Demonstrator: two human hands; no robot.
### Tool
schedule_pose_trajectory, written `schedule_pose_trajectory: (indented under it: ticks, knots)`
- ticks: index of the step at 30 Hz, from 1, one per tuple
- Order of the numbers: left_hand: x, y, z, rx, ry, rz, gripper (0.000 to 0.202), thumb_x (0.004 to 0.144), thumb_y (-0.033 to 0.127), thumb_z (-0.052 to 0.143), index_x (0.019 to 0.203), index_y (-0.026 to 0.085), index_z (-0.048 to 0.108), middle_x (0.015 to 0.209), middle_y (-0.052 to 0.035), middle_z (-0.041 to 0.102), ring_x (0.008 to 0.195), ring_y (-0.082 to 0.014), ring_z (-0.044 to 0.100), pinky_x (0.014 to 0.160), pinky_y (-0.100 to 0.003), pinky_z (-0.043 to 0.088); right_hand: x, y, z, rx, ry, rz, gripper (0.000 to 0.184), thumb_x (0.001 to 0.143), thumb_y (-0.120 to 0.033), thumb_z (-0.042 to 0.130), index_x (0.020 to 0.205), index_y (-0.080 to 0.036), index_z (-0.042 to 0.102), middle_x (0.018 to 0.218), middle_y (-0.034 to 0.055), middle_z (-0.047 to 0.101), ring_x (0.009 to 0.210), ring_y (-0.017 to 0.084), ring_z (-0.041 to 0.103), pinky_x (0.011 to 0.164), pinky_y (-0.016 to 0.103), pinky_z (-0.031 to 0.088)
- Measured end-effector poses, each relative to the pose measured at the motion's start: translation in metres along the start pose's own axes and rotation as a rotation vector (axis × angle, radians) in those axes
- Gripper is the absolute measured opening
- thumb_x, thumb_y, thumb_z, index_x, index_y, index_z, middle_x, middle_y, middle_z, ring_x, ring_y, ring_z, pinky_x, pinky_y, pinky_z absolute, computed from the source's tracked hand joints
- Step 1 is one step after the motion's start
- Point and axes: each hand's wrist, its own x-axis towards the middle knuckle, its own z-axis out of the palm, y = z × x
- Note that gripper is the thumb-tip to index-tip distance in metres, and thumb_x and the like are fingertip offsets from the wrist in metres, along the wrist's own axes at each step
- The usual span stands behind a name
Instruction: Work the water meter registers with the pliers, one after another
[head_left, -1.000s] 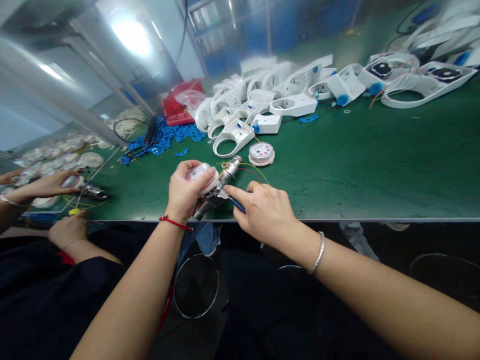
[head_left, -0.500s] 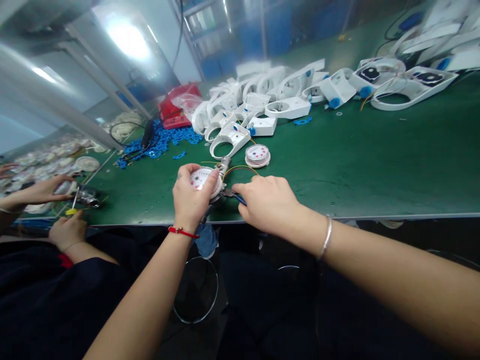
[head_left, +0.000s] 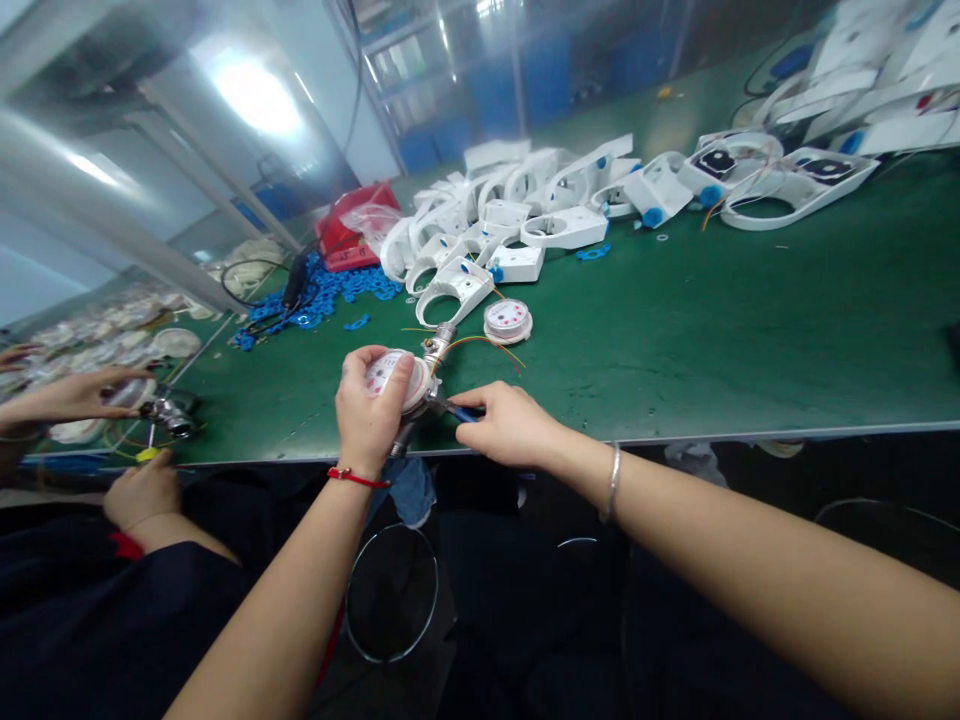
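Steadying the water meter (head_left: 409,385) is what the step in hand calls for: the round dial face should be kept clamped and level at the near edge of the green counter (head_left: 712,330), so that the tool tip meets the metal body squarely and does not skid onto the thin wires (head_left: 480,342) that trail from it (yellow and red, running back toward the loose dial (head_left: 508,320) lying flat just beyond). Pressure is best applied along the tool's axis, with the wrist braced low against the counter edge.

The left hand (head_left: 369,410) is closed over the meter from the near side, thumb and fingers curled around the dial's rim, the forearm rising from below with a red cord at the wrist. The right hand (head_left: 510,428) is closed around a blue-handled tool (head_left: 459,411), whose tip is pointed left into the meter's body; its exact kind cannot be told. The right forearm comes in from the lower right, with a silver bangle at the wrist.

White plastic housings (head_left: 525,200) are heaped farther back, with blue rings (head_left: 322,290) scattered to their left. Another person's hands (head_left: 82,395) are occupied with a similar metal part at the far left.
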Motion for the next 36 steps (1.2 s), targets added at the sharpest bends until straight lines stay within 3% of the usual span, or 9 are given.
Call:
schedule_pose_trajectory:
  ticks: [4, 9, 12, 15, 17, 21, 23, 28, 36]
  knots:
    - [0.008, -0.003, -0.006, -0.052, -0.143, 0.000, 0.052, 0.065, 0.056, 0.068, 0.096, 0.017, 0.056, 0.092, -0.0037, 0.059, 0.082, -0.0189, 0.055, 0.073, -0.029, 0.042, 0.000, 0.003, 0.004, 0.118, -0.038, -0.025, 0.043, 0.076, -0.030, 0.052, 0.118, -0.032, 0.062, 0.085, -0.0019, 0.068, 0.075, 0.018, 0.061, 0.065, 0.025, 0.045]
    - [0.016, 0.001, -0.004, -0.271, -0.175, -0.229, 0.060, 0.053, 0.048, 0.077, 0.096, 0.013, 0.054, 0.089, -0.0049, 0.059, 0.080, -0.0181, 0.056, 0.073, -0.029, 0.045, -0.011, -0.009, 0.002, -0.402, 0.242, -0.123, 0.034, 0.080, -0.028, 0.053, 0.112, -0.026, 0.062, 0.090, 0.0085, 0.064, 0.080, 0.025, 0.062, 0.066, 0.034, 0.047]
    - [0.015, -0.001, -0.006, -0.458, -0.203, -0.326, 0.065, 0.054, 0.045, 0.074, 0.106, 0.012, 0.052, 0.102, -0.0093, 0.059, 0.092, -0.0223, 0.057, 0.083, -0.034, 0.045, -0.014, -0.012, 0.001, -0.467, 0.244, -0.152, 0.030, 0.081, -0.030, 0.053, 0.110, -0.026, 0.061, 0.088, 0.0080, 0.062, 0.079, 0.024, 0.061, 0.063, 0.031, 0.047]
    - [0.012, -0.004, -0.016, -0.410, -0.393, -0.164, 0.064, 0.062, 0.042, 0.071, 0.117, 0.016, 0.051, 0.118, -0.0093, 0.056, 0.109, -0.0241, 0.052, 0.097, -0.036, 0.038, -0.016, -0.008, 0.001, -0.503, 0.255, -0.170, 0.028, 0.082, -0.030, 0.054, 0.109, -0.026, 0.060, 0.088, 0.0071, 0.060, 0.080, 0.022, 0.060, 0.062, 0.029, 0.045]
    - [0.009, -0.003, -0.018, -0.270, -0.410, -0.057, 0.061, 0.063, 0.046, 0.072, 0.113, 0.017, 0.054, 0.114, -0.0083, 0.058, 0.105, -0.0242, 0.054, 0.095, -0.035, 0.040, -0.019, -0.004, -0.001, -0.543, 0.269, -0.178, 0.026, 0.082, -0.028, 0.053, 0.108, -0.026, 0.060, 0.088, 0.0069, 0.059, 0.079, 0.022, 0.059, 0.061, 0.028, 0.043]
    - [0.002, 0.001, -0.006, 0.012, -0.132, 0.018, 0.060, 0.054, 0.055, 0.076, 0.092, 0.016, 0.052, 0.091, -0.0056, 0.057, 0.086, -0.0239, 0.056, 0.078, -0.035, 0.046, -0.029, 0.006, -0.008, -0.611, 0.277, -0.175, 0.029, 0.082, -0.027, 0.052, 0.110, -0.027, 0.059, 0.089, 0.0068, 0.058, 0.081, 0.023, 0.058, 0.058, 0.028, 0.040]
    - [0.001, 0.000, 0.000, -0.048, -0.091, 0.051, 0.059, 0.057, 0.055, 0.074, 0.094, 0.017, 0.050, 0.098, -0.0072, 0.056, 0.092, -0.0242, 0.056, 0.082, -0.035, 0.045, -0.033, 0.010, -0.011, -0.621, 0.268, -0.158, 0.031, 0.082, -0.028, 0.052, 0.113, -0.028, 0.058, 0.090, 0.0066, 0.058, 0.081, 0.023, 0.058, 0.058, 0.028, 0.040]
    - [0.005, -0.002, -0.004, -0.324, -0.480, 0.156, 0.064, 0.071, 0.046, 0.067, 0.123, 0.017, 0.045, 0.126, -0.0103, 0.050, 0.114, -0.0252, 0.050, 0.099, -0.036, 0.038, -0.040, 0.013, -0.010, -0.592, 0.284, -0.135, 0.032, 0.083, -0.029, 0.051, 0.113, -0.029, 0.058, 0.088, 0.0053, 0.058, 0.078, 0.023, 0.058, 0.056, 0.028, 0.039]
    - [0.000, 0.009, -0.001, 0.015, -0.283, 0.289, 0.054, 0.076, 0.054, 0.058, 0.115, 0.017, 0.056, 0.104, -0.0065, 0.058, 0.096, -0.0228, 0.055, 0.085, -0.032, 0.043, -0.039, 0.002, -0.012, -0.648, 0.285, -0.150, 0.029, 0.084, -0.027, 0.052, 0.112, -0.026, 0.058, 0.089, 0.0071, 0.058, 0.079, 0.024, 0.058, 0.056, 0.029, 0.040]
